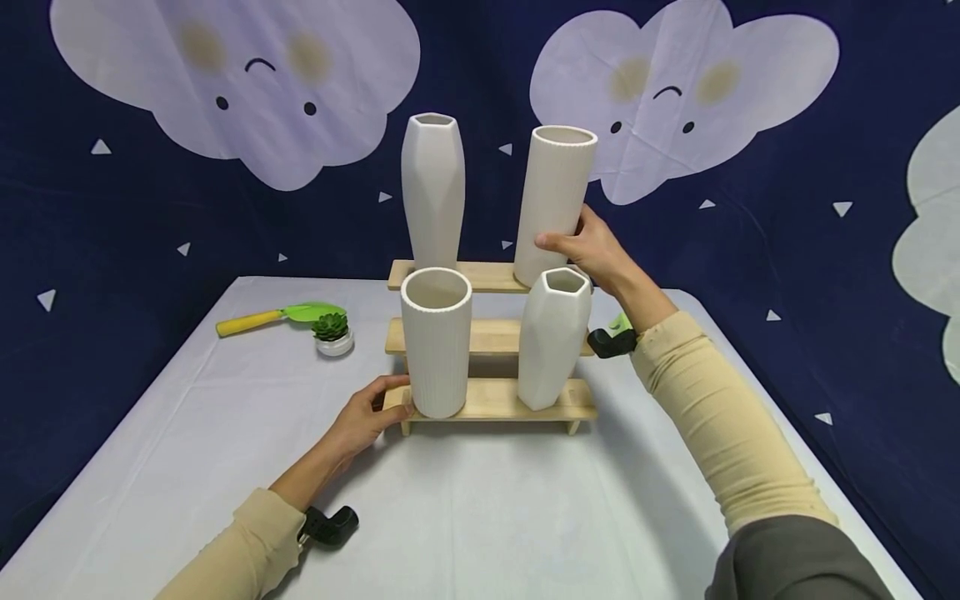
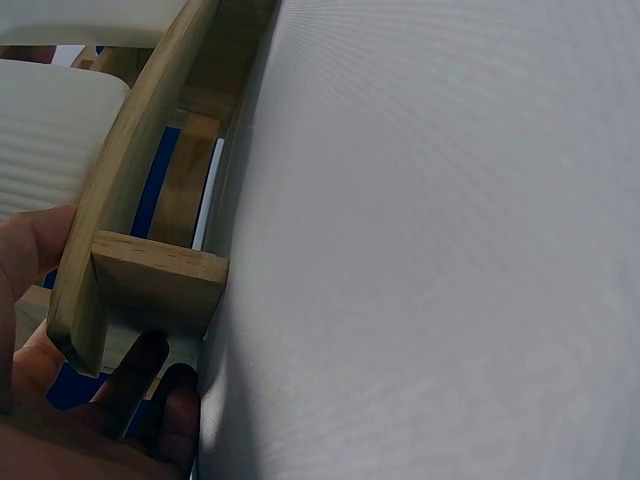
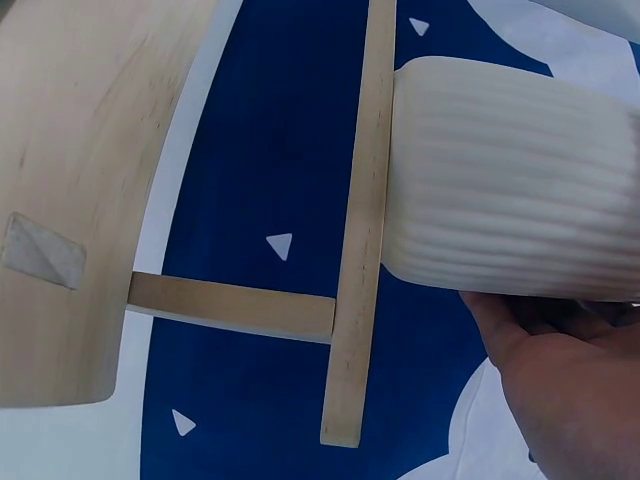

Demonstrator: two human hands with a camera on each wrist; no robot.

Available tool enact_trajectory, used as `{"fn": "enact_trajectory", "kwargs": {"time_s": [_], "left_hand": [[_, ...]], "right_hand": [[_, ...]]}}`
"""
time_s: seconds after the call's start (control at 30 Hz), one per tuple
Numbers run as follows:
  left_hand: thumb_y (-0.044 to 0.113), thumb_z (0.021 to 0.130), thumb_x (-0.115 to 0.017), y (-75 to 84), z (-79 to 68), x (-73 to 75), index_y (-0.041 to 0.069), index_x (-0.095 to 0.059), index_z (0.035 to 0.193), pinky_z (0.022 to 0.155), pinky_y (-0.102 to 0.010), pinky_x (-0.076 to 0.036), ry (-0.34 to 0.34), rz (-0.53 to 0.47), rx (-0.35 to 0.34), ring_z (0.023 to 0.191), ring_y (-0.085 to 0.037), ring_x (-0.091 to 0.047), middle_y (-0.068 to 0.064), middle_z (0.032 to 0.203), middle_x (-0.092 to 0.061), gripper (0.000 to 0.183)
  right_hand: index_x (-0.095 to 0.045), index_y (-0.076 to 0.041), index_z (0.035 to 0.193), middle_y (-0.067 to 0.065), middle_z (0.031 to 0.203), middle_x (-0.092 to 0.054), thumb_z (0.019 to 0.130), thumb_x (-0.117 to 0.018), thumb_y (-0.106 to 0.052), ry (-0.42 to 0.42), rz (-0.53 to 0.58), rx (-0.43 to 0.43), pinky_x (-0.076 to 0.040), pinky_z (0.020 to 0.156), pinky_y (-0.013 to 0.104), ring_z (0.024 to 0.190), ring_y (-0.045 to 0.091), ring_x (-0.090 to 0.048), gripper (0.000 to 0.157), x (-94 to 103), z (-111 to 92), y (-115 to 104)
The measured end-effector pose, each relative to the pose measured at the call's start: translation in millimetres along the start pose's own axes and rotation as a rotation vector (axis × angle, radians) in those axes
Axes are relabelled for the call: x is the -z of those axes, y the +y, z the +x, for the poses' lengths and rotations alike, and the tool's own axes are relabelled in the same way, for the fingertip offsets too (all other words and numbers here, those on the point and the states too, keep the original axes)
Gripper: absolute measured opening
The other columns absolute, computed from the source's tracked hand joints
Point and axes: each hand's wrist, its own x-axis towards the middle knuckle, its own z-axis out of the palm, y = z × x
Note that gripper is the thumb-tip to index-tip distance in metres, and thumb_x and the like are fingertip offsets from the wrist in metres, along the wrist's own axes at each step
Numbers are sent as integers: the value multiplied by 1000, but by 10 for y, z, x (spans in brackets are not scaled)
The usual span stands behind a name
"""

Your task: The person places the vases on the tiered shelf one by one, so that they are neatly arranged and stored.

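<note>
A three-step wooden stand (image 1: 491,337) carries several white vases. My right hand (image 1: 597,252) holds a ribbed cylindrical vase (image 1: 557,196), thumb across its front, at the right of the top step; the right wrist view shows the ribbed vase's base against the step. At the left end of the bottom step, my left hand (image 1: 366,417) grips the wood, thumb above and fingers underneath. Beside it on that step stands another ribbed vase (image 1: 437,350). A faceted vase (image 1: 553,342) stands at the step's right, and a taller faceted vase (image 1: 433,192) at the top left.
To the left on the white-covered table (image 1: 225,467) lie a small green trowel with a yellow handle (image 1: 251,322) and a potted succulent (image 1: 332,333). A green item (image 1: 619,325) shows partly behind my right wrist. A dark blue cloth with clouds hangs behind.
</note>
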Motion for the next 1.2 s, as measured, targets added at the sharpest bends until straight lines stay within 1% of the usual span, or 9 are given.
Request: {"fn": "enact_trajectory", "kwargs": {"time_s": [0.1, 0.23, 0.37, 0.5, 0.63, 0.73, 0.9, 1.07, 1.2], "left_hand": [[20, 86, -66, 0, 8, 4, 11, -49, 135, 81, -26, -43, 3, -1, -2, 103, -19, -53, -17, 123, -56, 52], [19, 86, -66, -3, 9, 5, 11, -49, 134, 82, -26, -43, 5, 0, -2, 103, -18, -53, -17, 123, -56, 52], [18, 86, -66, -13, 10, 3, 10, -49, 134, 81, -26, -43, 2, 0, -5, 102, -16, -53, -17, 123, -56, 52], [18, 86, -66, -20, 14, 7, 9, -49, 134, 81, -26, -43, 1, 0, -9, 102, -17, -53, -17, 122, -56, 52], [20, 86, -66, -18, 12, 11, 10, -49, 134, 82, -26, -43, -3, -2, -4, 104, -19, -53, -17, 123, -55, 52], [19, 86, -66, -16, 11, 10, 9, -49, 135, 82, -26, -43, -4, -6, -4, 104, -20, -53, -17, 124, -55, 52], [18, 86, -66, -7, 11, 10, 9, -49, 135, 82, -26, -43, -10, -18, -6, 105, -20, -53, -18, 124, -55, 52], [19, 87, -66, -3, 10, 12, 9, -48, 135, 81, -26, -43, -12, -20, -8, 103, -19, -53, -18, 123, -54, 52], [19, 87, -66, -10, 6, 8, 9, -48, 135, 82, -26, -43, -9, -19, -10, 105, -21, -53, -18, 124, -54, 52]], "right_hand": [[-30, -12, 141, 17, 136, -47, 81, -72, -15, -7, 6, 2, -42, 101, 46, 119, 29, -53, 74, -2, 9, 1], [-28, -11, 142, 17, 137, -46, 81, -71, -15, -14, 9, 0, -41, 103, 47, 121, 31, -51, 75, 1, 14, 10], [-27, -8, 141, 18, 138, -44, 82, -71, -16, -2, -9, -2, -40, 104, 46, 122, 31, -50, 74, 9, -6, 8], [-27, -6, 140, 19, 138, -44, 82, -70, -17, 8, -18, 13, -39, 104, 44, 121, 29, -50, 73, 28, -34, 4], [-27, -7, 142, 17, 139, -44, 83, -70, -20, 5, -46, 28, -38, 105, 43, 123, 28, -48, 75, 69, -70, 23], [-26, -9, 144, 17, 141, -44, 83, -71, -24, 21, -76, 18, -36, 107, 44, 125, 27, -47, 77, 111, -116, 51], [-23, -9, 146, 19, 143, -42, 84, -70, -21, 32, -46, 2, -34, 109, 44, 130, 29, -43, 78, 182, -229, 106], [-20, -7, 148, 19, 146, -38, 86, -68, -21, 39, -63, -10, -30, 112, 45, 134, 30, -39, 80, 243, -367, 133], [-20, -7, 148, 20, 147, -36, 87, -66, -21, 49, -62, -9, -29, 112, 46, 136, 31, -36, 78, 269, -493, 160]]}}
